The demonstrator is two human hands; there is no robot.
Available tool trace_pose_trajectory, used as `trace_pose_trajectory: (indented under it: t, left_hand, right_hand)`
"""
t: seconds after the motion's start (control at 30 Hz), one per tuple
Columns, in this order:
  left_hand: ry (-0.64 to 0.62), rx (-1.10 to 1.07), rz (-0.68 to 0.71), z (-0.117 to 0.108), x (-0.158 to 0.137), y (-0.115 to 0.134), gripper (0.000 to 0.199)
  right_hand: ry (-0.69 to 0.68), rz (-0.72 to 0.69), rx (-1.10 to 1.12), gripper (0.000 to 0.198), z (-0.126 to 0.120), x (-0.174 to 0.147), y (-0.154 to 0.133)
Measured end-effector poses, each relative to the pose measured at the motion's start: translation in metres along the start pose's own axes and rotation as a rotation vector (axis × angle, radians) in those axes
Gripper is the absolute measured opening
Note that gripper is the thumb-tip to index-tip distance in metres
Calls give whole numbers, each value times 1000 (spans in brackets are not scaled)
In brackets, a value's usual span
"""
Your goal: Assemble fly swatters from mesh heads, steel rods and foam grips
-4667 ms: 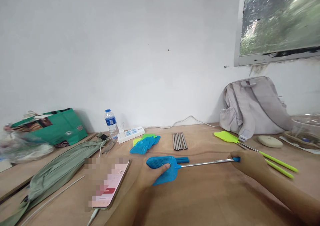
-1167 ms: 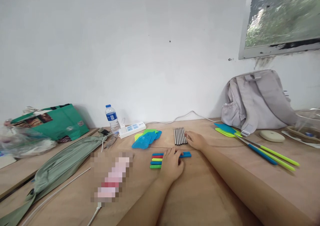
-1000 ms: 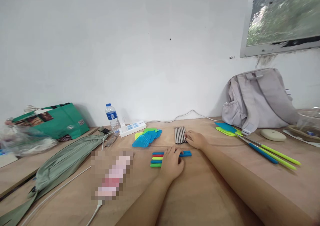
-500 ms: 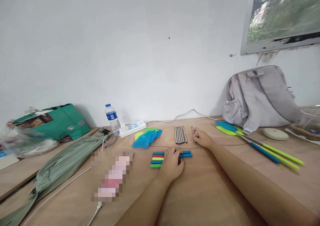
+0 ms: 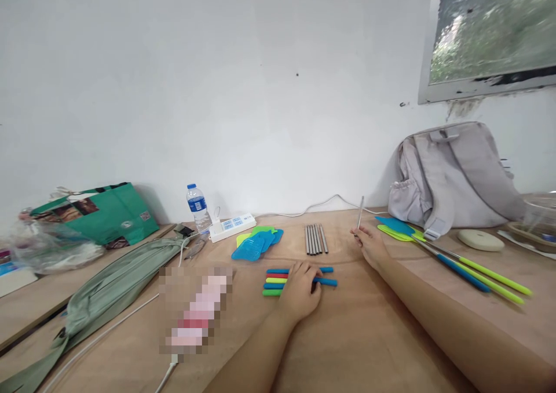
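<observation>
My left hand [image 5: 300, 288] lies over a row of coloured swatter handles [image 5: 274, 287], blue, red, yellow and green, with its fingers curled on a blue handle [image 5: 329, 282] that sticks out to the right. Part of the row is hidden under the palm. In my right hand [image 5: 367, 243], a thin metal rod [image 5: 360, 212] is pinched near its lower end and points up, just off the table. Left of that hand lie several metal rods [image 5: 313, 240] side by side. Blue and green swatter heads [image 5: 256, 244] overlap in a pile further left.
Assembled fly swatters [image 5: 452, 259] lie at the right, before a grey backpack [image 5: 447, 173] and a round beige object [image 5: 480, 240]. A power strip [image 5: 232, 226], water bottle [image 5: 198, 207], green bag [image 5: 117, 216], grey-green cloth bag [image 5: 125, 271] and blurred pink object [image 5: 200, 312] occupy the left.
My right hand has lifted the metal rod from beside the row and moved right, tilting it upright. My left hand stays on the handles. The view has shifted slightly.
</observation>
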State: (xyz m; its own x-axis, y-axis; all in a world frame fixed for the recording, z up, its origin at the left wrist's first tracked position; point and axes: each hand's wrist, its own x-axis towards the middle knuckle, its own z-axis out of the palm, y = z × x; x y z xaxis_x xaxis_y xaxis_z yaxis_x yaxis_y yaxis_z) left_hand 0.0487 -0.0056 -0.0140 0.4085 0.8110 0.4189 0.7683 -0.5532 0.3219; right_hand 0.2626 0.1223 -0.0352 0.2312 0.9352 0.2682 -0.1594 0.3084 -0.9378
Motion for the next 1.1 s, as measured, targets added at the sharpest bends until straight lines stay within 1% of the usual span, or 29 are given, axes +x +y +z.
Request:
trace_pose_trajectory:
  t: [0.17,0.27,0.4,0.47,0.53,0.6,0.7,0.87,0.97,1.1]
  left_hand:
    - [-43,8,34,1,-1,-2,20]
    - [-54,15,48,2,-1,-4,20]
    - [-63,16,67,1,-1,-4,20]
    - [-58,8,76,0,-1,-4,21]
    - [-53,-3,84,-1,-1,-3,22]
    - [-48,-17,98,-3,-1,-3,21]
    - [-42,-27,137,-6,-2,-2,21]
    - [-24,65,213,-9,-4,3,24]
    - [-27,79,244,-9,-7,11,25]
    - [-22,-15,234,-9,-13,28,25]
  right_hand:
    - [-29,67,96,21,3,-43,-2]
    - [-61,121,131,19,-2,-73,-7]
    - [-119,305,331,13,-10,-102,-25]
    - [-145,382,390,18,-11,-109,-34]
    - [-197,424,409,25,-9,-113,-42]
    - [-260,438,416,28,-7,-114,-46]
    - [-340,432,403,23,-5,-115,-47]
    - [-451,422,440,22,-5,-115,-45]
    - [-517,395,472,23,-2,-119,-45]
    - [-630,347,495,31,8,-134,-50]
